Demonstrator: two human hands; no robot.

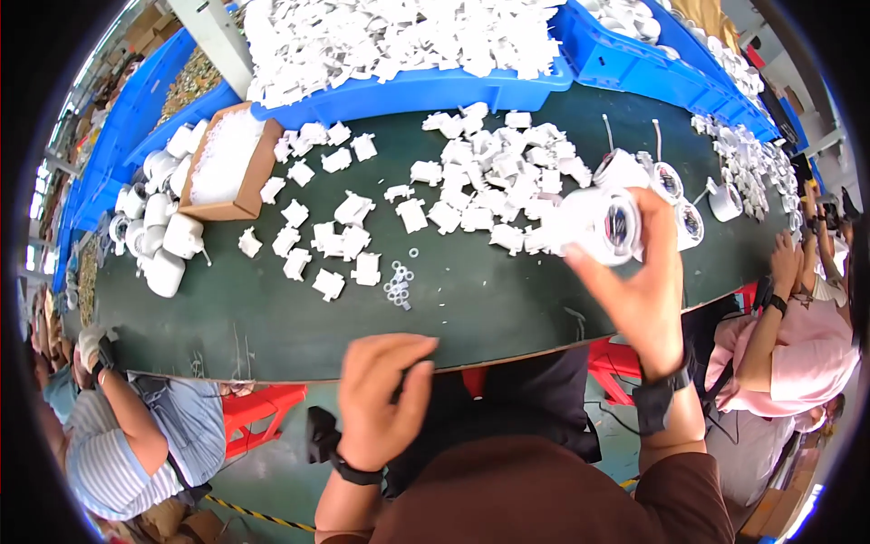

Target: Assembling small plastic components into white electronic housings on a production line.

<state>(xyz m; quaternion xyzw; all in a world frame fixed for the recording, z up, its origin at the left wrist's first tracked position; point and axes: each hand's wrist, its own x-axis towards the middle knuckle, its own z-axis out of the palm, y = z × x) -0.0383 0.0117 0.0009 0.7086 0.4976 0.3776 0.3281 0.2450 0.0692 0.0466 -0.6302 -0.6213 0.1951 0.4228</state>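
Right hand (654,304) gripping a white round plastic housing (587,228) above the right part of the dark green table (272,335).
Thumb and fingers pinch its sides; within show what may be coloured wires (620,225), too small to confirm. Left hand (382,399) is unclenched, fingers loosely curled, by the table's near edge. White plastic brackets (503,186) lie to the housing's left; small translucent rings (397,292), beyond the left hand.

Bin (426,97) behind loose parts (498,172) on table (272,335).
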